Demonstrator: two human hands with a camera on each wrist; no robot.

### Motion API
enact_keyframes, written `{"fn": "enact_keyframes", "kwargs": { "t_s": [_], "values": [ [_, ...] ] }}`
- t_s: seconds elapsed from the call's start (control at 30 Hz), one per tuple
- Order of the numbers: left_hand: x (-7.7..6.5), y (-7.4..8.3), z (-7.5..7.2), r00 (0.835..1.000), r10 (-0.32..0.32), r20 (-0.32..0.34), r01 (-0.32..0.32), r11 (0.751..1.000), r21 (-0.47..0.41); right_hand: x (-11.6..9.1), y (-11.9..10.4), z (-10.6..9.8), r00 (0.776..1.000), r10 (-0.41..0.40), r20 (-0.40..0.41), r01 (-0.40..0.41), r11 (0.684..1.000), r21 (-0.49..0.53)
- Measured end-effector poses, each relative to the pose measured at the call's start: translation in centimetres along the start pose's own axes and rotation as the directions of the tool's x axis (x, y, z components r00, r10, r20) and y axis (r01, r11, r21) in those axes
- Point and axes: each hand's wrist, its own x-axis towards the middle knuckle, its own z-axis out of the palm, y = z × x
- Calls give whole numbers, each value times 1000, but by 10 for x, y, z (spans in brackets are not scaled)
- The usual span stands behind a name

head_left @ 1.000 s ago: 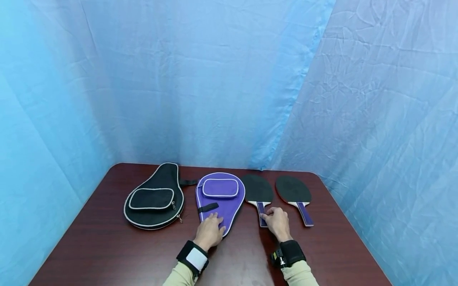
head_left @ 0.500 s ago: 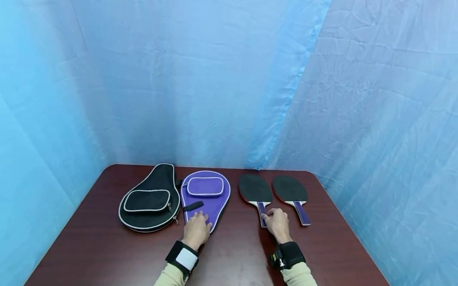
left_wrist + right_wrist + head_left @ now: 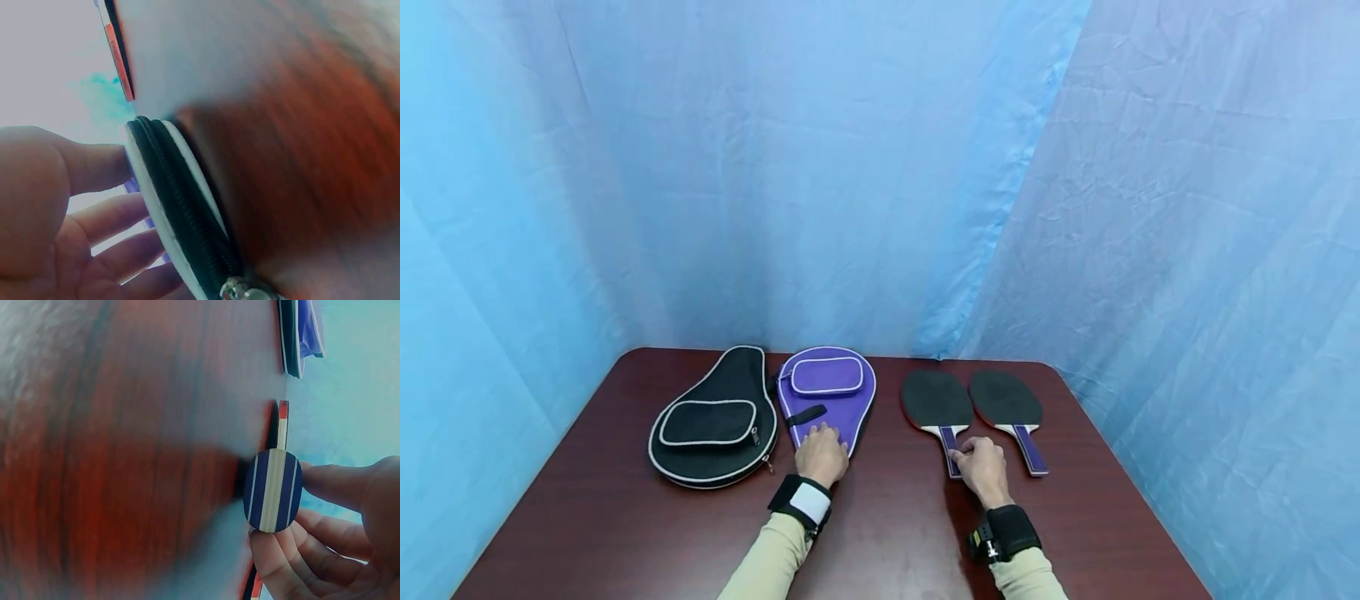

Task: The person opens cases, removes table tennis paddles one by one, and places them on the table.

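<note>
My left hand (image 3: pixel 822 455) lies over the narrow end of a purple table tennis paddle case (image 3: pixel 842 412) with white piping, a pocket and a black strap. In the left wrist view its extended fingers (image 3: pixel 112 219) rest on the case's upper face, beside the dark zipper edge (image 3: pixel 181 206). My right hand (image 3: pixel 983 468) holds the purple-striped handle of the nearer table tennis paddle (image 3: pixel 936 398) between thumb and fingers. The right wrist view shows the handle's striped butt (image 3: pixel 272 490) end-on. This paddle's black face is up, its blade low over the table.
To the left lies a black paddle case (image 3: pixel 711 442) with white piping, close beside the purple one. A second paddle (image 3: pixel 1006 398) lies right of the held one. Blue curtains (image 3: pixel 880 167) enclose the far side of the dark red-brown table (image 3: pixel 895 533).
With my left hand on it, the purple case has slid left toward the black case, then slightly away from me. My right hand keeps its hold on the paddle handle.
</note>
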Motion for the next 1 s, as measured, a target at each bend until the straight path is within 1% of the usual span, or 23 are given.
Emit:
{"fn": "enact_keyframes", "kwargs": {
  "t_s": [0.13,0.37,0.57,0.8,0.9,1.0],
  "values": [
    [3,-1,3,999,7,-31,-7,1000,-16,3,-2,1,1000,-16,-10,16,1000,1],
    [5,-3,3,999,17,-32,-19,999,-35,10,-6,3,1000,-22,-7,22,1000,0],
    [3,-11,-6,998,19,-58,-22,999,-46,22,-19,11,999,-48,13,48,999,27],
    [7,-19,-20,989,20,-150,-28,998,-56,34,-36,18,993,-110,37,107,992,65],
    [8,-22,-28,983,19,-181,-31,998,-63,36,-44,22,988,-147,51,143,986,81],
    [7,-30,-37,977,15,-211,-30,997,-68,34,-59,31,978,-197,73,188,975,117]
  ]
}}
